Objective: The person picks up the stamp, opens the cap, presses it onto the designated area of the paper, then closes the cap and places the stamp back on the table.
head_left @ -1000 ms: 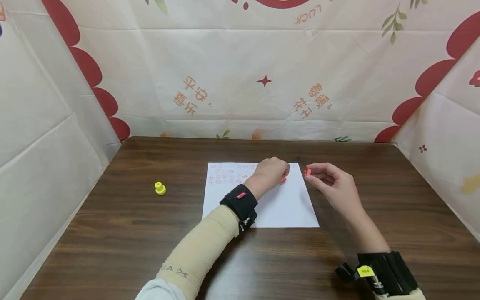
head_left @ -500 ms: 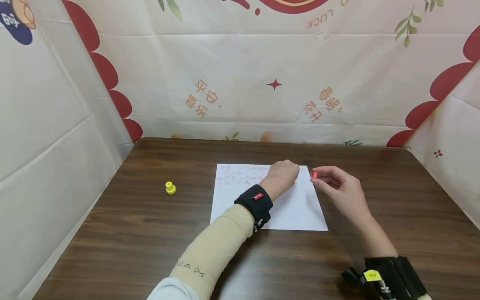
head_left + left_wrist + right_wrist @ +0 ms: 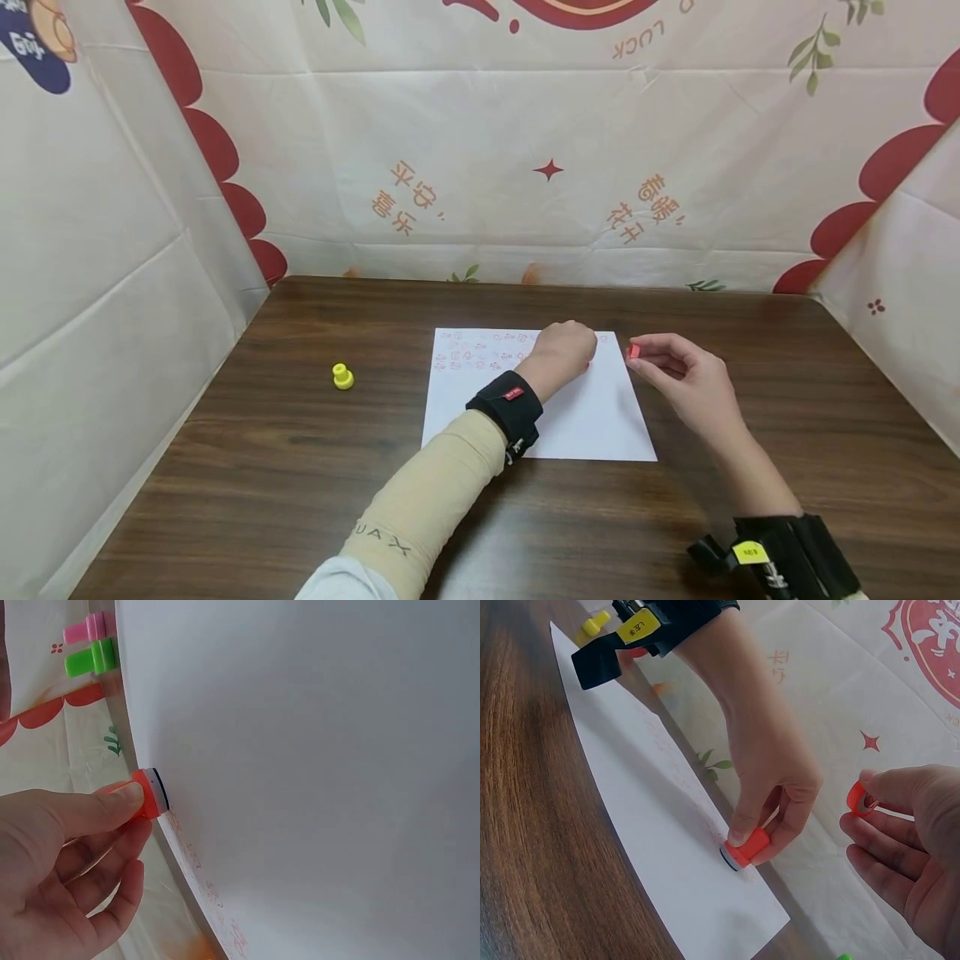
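Observation:
A red-orange self-inking stamp [image 3: 144, 796] is pinched between thumb and fingers of my left hand [image 3: 561, 354], over the far right part of a white paper sheet [image 3: 577, 421]. Its dark-rimmed face points at the paper; whether it touches, I cannot tell. In the head view the hand hides this stamp. Small red prints [image 3: 467, 356] run in rows along the sheet's far edge. Just right of the paper, my right hand [image 3: 688, 383] pinches a small red cap [image 3: 854, 798] between thumb and fingertips, raised off the table.
On the brown table [image 3: 247, 467], a yellow stamp [image 3: 342, 377] stands left of the paper. Pink [image 3: 88, 628] and green [image 3: 91, 658] capped stamps appear past the sheet's edge in the left wrist view. A printed cloth [image 3: 480, 125] hangs behind the table.
The head view has shifted, so the scene sits further right. My left hand has turned slightly, hiding the red stamp that showed below its fingers. The right hand keeps the cap.

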{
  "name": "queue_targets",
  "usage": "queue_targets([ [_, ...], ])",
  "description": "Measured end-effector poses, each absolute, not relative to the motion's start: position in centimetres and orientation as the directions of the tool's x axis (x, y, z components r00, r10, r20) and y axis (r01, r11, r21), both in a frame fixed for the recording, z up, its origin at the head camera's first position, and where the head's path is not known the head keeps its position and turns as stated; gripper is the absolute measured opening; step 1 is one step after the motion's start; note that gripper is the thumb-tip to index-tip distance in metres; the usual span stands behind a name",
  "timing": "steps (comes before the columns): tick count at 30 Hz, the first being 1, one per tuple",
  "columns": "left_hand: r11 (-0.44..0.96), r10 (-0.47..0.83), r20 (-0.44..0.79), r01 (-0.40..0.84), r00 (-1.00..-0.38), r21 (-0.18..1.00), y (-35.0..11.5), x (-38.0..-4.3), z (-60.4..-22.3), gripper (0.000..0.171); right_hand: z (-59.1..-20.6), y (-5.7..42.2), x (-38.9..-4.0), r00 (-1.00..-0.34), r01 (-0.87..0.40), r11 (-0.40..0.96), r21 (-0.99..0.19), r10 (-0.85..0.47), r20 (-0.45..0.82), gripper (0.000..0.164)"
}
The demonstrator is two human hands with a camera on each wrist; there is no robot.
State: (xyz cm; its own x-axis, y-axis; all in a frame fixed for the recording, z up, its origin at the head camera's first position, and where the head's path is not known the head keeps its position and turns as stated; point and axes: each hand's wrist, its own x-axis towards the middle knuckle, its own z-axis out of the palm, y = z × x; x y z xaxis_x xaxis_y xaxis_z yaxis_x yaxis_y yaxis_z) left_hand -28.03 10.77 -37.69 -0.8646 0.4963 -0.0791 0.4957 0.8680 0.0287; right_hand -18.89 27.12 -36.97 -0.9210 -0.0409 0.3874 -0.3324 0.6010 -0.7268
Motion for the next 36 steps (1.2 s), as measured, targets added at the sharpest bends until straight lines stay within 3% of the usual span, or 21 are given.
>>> queue_targets([
  [7, 0.850, 0.520, -0.043, 0.512, -0.853, 0.124, 10.25, -28.25, -37.84, 0.008, -36.95, 27.20, -18.81, -0.920, -0.332, 0.609, -0.721, -0.041, 0.389, 0.028],
  [36, 0.857, 0.512, -0.046, 0.505, -0.858, 0.106, 10.44, -27.99, -37.58, 0.011, -37.26, 27.54, -18.45, -0.924, -0.332, 0.607, -0.722, -0.056, 0.378, 0.027],
])
